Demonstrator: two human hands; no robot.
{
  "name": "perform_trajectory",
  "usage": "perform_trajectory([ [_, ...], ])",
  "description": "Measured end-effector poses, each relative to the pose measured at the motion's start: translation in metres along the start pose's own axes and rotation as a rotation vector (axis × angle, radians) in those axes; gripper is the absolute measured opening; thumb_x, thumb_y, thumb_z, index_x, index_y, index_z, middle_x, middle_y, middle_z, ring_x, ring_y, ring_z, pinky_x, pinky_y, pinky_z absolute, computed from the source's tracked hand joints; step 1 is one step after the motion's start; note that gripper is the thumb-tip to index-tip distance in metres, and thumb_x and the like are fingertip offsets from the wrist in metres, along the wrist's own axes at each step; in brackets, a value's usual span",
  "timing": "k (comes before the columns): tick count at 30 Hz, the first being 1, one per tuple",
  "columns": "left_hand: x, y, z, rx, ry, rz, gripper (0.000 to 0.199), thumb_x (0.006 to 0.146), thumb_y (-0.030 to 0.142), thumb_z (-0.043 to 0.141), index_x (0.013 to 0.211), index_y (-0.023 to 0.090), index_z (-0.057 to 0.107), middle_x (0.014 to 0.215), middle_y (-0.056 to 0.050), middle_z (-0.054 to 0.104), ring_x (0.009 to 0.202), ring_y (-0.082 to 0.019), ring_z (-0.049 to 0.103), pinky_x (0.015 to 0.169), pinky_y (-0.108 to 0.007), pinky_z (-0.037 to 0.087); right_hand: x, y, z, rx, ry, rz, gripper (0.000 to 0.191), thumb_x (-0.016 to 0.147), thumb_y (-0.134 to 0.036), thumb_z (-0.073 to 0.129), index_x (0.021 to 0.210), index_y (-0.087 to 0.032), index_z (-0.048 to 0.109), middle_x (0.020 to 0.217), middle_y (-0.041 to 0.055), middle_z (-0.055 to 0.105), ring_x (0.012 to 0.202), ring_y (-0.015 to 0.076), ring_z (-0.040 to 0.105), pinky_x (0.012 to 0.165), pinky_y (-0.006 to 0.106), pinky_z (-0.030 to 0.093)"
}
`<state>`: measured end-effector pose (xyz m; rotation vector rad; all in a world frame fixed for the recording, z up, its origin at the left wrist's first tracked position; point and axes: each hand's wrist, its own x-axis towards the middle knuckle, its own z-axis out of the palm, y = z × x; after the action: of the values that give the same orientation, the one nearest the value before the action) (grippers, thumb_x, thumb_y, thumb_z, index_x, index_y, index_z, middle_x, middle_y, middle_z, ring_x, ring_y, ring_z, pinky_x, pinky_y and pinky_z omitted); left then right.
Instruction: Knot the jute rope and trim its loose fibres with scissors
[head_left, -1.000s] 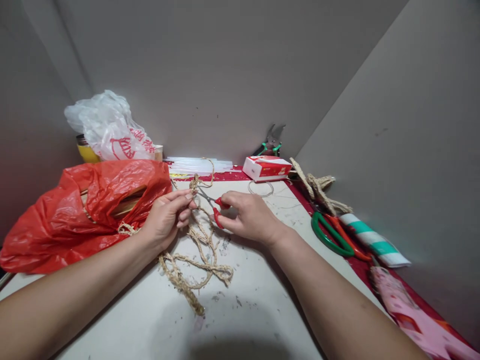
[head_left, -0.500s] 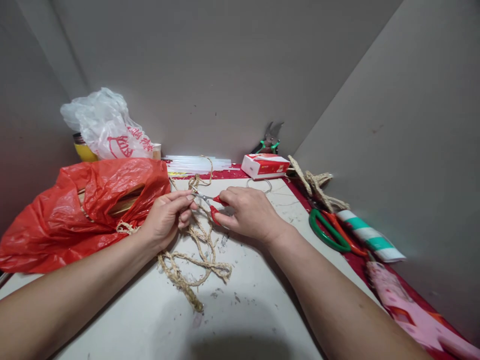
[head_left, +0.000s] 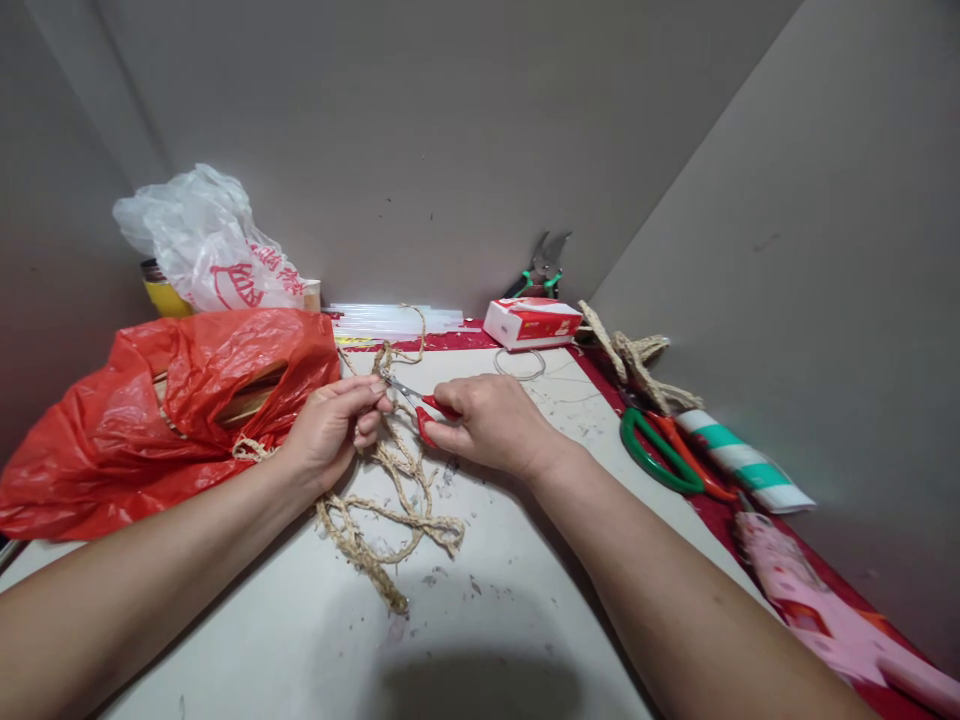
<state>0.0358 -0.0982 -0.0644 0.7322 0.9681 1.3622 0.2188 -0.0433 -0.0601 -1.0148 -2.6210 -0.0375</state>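
Observation:
My right hand (head_left: 487,425) grips the red handles of small scissors (head_left: 409,392), whose blades point left to the fingertips of my left hand. My left hand (head_left: 334,425) is pinched closed around the upper part of a braided straw rope (head_left: 405,470); the exact bit between its fingertips is too small to make out. Below both hands the rope lies in loops on the pale table (head_left: 525,600), with a thick darker end toward me. Its upper strands reach past the blades toward the back edge.
A red plastic bag (head_left: 187,400) with wooden pieces lies left. At the back are clear sticks (head_left: 397,320), a red-white box (head_left: 532,322) and pruners (head_left: 546,268). Green-handled scissors (head_left: 656,455), straw braids (head_left: 637,355) and a pink glue gun (head_left: 802,590) line the right edge.
The scissor blades look more closed than before, and the handles are nearer each other. Both hands have stayed almost in place; the whole view has shifted slightly.

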Motion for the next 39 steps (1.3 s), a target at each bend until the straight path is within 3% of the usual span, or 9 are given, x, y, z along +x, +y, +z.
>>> perform_trajectory([
  [9, 0.001, 0.0, -0.001, -0.017, 0.001, 0.003, 0.012, 0.066, 0.01, 0.067, 0.075, 0.01, 0.059, 0.063, -0.001, 0.057, 0.041, -0.002, 0.036, 0.035, -0.014, 0.023, 0.0, 0.005, 0.0, 0.02, -0.015, -0.044, 0.027, 0.084, -0.034, 0.048, 0.063, -0.019, 0.058, 0.058, 0.0009, 0.057, 0.052, 0.0119, 0.04, 0.055, 0.027, 0.02],
  [16, -0.001, 0.003, 0.001, -0.036, -0.042, 0.009, 0.022, 0.072, 0.019, 0.067, 0.091, 0.009, 0.063, 0.063, 0.002, 0.053, 0.043, -0.003, 0.038, 0.037, -0.014, 0.026, -0.001, 0.009, 0.007, 0.203, 0.106, 0.012, 0.03, 0.082, -0.03, 0.049, 0.055, -0.018, 0.044, 0.054, -0.0029, 0.048, 0.05, 0.0087, 0.034, 0.053, 0.025, 0.021],
  [26, -0.001, 0.004, 0.0, -0.029, -0.075, -0.044, 0.015, 0.07, 0.015, 0.069, 0.078, 0.012, 0.056, 0.079, -0.004, 0.061, 0.052, -0.005, 0.049, 0.039, -0.015, 0.034, -0.002, 0.01, 0.006, 0.307, 0.168, 0.032, 0.031, 0.079, -0.029, 0.052, 0.054, -0.019, 0.036, 0.053, -0.0037, 0.043, 0.05, 0.0088, 0.032, 0.052, 0.026, 0.024],
  [30, 0.002, 0.003, -0.003, -0.045, -0.1, -0.055, 0.015, 0.071, 0.013, 0.068, 0.078, 0.013, 0.054, 0.071, -0.001, 0.058, 0.051, -0.006, 0.05, 0.041, -0.015, 0.036, -0.002, 0.01, 0.006, 0.309, 0.179, 0.033, 0.031, 0.078, -0.03, 0.053, 0.053, -0.019, 0.037, 0.052, -0.0038, 0.043, 0.05, 0.0086, 0.032, 0.052, 0.025, 0.024],
  [39, 0.003, 0.005, -0.004, 0.023, 0.028, -0.033, 0.024, 0.061, 0.014, 0.076, 0.072, 0.014, 0.055, 0.06, 0.002, 0.057, 0.059, -0.011, 0.059, 0.06, -0.024, 0.052, -0.002, 0.008, 0.004, 0.287, 0.143, 0.012, 0.027, 0.078, -0.029, 0.053, 0.055, -0.018, 0.043, 0.055, -0.0034, 0.046, 0.052, 0.0087, 0.034, 0.054, 0.025, 0.023],
])
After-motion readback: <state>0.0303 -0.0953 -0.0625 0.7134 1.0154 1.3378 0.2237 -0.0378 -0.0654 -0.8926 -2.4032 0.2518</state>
